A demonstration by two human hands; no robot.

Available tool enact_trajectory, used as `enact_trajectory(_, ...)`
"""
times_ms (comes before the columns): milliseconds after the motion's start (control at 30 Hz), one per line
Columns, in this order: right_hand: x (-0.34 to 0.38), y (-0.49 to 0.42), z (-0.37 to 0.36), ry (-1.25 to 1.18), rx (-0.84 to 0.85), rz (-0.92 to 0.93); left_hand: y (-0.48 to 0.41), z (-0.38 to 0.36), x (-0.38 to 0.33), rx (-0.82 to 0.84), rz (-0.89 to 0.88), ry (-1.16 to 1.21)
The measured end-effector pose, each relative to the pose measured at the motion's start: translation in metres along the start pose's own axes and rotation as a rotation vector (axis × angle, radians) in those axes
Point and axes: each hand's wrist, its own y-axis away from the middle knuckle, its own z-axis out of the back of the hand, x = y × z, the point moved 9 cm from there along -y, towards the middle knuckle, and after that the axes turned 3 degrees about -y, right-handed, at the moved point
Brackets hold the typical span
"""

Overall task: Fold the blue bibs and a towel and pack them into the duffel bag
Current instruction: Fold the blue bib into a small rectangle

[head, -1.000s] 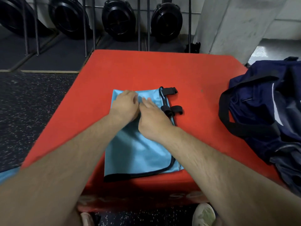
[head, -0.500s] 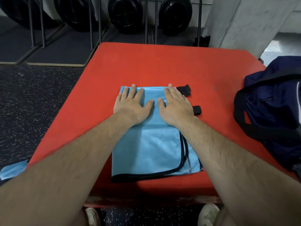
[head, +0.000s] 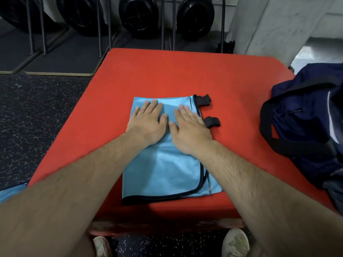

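Red bench (head: 167,75), padded top. A folded blue bib (head: 167,169) lies flat near its front edge, black trim along the near and right sides. Two black strap tabs (head: 203,100) stick out past the bib's right edge at the far end, lying on the bench.

Left hand (head: 148,123) palm down on the bib's far left part, fingers straight and slightly spread, grasping nothing. Right hand (head: 189,129) palm down just beside it, fingers straight, also grasping nothing (its little finger lies along the bib's trimmed right edge). Thumbs nearly meet.

Navy duffel (head: 304,115) sits at the bench's right side, well apart from the bib, black handle looped toward the bib.

Another bit of blue fabric (head: 11,193) shows at lower left, mostly hidden by the forearm.

Black weight plates (head: 138,14) stand in a rack beyond the bench.
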Motion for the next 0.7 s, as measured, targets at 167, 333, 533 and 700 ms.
enact_trajectory(167, -0.017, -0.001, 0.007, 0.036, -0.046, -0.061, 0.002, 0.004, -0.006, -0.013, 0.000, -0.025)
enact_trajectory(333, 0.010, 0.008, 0.010, 0.148, -0.057, 0.026, 0.020, 0.017, -0.032, -0.085, -0.090, -0.030)
enact_trajectory(533, 0.015, 0.028, -0.002, 0.091, 0.005, 0.080, 0.040, 0.005, -0.021, -0.027, -0.081, -0.042)
enact_trajectory(700, -0.015, 0.032, 0.007, 0.093, -0.009, 0.022, 0.049, 0.005, -0.010, 0.009, -0.077, -0.057)
